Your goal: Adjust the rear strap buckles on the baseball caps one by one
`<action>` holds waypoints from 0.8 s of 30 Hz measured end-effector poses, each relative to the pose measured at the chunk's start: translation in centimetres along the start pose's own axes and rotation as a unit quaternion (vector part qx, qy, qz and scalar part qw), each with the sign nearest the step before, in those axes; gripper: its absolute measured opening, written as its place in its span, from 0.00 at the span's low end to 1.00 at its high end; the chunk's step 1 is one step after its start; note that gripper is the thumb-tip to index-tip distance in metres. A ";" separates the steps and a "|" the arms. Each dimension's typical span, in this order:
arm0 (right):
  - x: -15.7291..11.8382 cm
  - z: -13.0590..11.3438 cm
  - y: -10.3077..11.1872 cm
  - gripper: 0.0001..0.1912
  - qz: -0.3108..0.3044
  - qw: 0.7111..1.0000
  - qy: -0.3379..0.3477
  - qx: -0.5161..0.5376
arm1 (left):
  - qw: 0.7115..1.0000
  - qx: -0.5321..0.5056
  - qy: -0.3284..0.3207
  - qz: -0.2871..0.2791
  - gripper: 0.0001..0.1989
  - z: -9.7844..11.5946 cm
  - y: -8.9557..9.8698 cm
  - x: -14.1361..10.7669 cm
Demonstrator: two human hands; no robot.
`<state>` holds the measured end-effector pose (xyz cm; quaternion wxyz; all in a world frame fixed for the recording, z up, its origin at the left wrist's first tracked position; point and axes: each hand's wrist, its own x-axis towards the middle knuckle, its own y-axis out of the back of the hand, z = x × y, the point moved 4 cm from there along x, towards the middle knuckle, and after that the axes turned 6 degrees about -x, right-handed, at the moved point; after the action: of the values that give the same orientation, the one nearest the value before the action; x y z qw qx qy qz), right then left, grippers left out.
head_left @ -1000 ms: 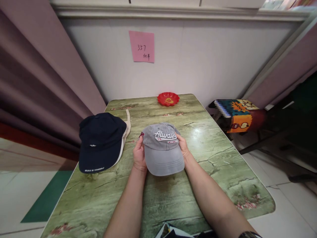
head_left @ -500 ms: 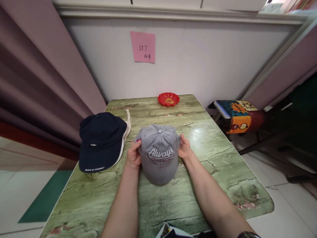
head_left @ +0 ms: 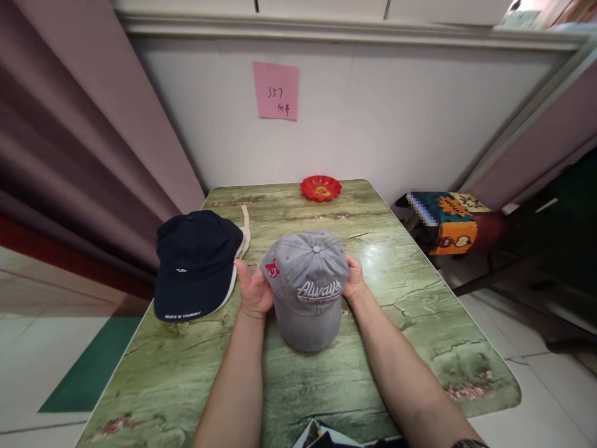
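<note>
1. Far left: mauve curtain, hanging in folds beside the table, which has a green wood-look top.
2. Navy cap on table's left side, brim toward the person, small white lettering along brim edge, pale strap sticking out behind.
3. Left hand between the two caps, at grey cap's left edge; thumb spread wide, off the grey cap, pointing at navy brim. Other fingers mostly hidden behind grey cap.
4. Pink note on wall, handwritten "357" plus characters.
5. Grey cap between both hands, over mid-table, brim toward the person, white "Always" on front, red patch on its left side.
6. Red dish, scalloped rim, at table's far edge.
7. Right hand against grey cap's right edge; fingers partly behind it, can't tell how tightly closed.
8. Far right: stool with colorful cartoon cover.
</note>
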<state>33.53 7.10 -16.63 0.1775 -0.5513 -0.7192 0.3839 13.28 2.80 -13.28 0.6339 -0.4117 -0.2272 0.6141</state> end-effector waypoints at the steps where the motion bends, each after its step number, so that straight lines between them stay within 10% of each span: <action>1: 0.0 0.0 0.0 0.09 -0.002 1.000 -0.001 -0.001 | 1.000 -0.005 0.000 0.008 0.45 0.0 0.2 0.2; 7: 0.3 -0.1 0.2 0.11 0.019 0.999 0.028 -0.002 | 0.995 0.001 -0.028 0.092 0.09 -0.3 1.2 1.9; 24: 0.8 -1.0 1.2 0.20 0.053 0.996 0.022 -0.072 | 0.997 0.024 -0.014 0.068 0.15 -0.1 0.4 2.0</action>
<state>34.71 8.33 -17.00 0.1319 -0.6084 -0.7106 0.3277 13.45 4.68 -14.10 0.5969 -0.4021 -0.1929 0.6669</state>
